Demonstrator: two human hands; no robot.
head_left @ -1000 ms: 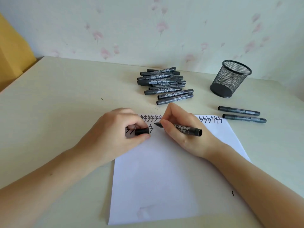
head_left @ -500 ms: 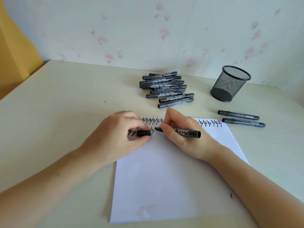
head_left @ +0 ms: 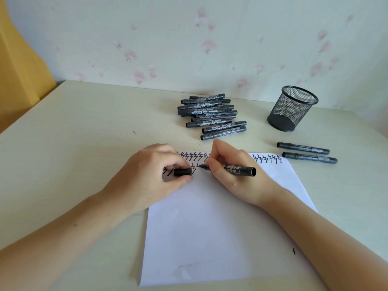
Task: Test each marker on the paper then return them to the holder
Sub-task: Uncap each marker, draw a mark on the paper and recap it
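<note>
A white paper sheet lies on the table, with rows of black zigzag marks along its top edge. My right hand grips an uncapped black marker, its tip touching the paper beside the second row of marks. My left hand rests on the sheet's top left corner and pinches the marker's black cap. A pile of several black markers lies behind the paper. The black mesh holder stands upright at the back right.
Two capped markers lie side by side to the right of the paper, in front of the holder. The cream table meets a flowered wall behind. A yellow surface stands at the far left.
The view has tilted slightly, so everything sits lower in the frame. The marker tip has stayed by the second row of marks. Both hands keep their grips.
</note>
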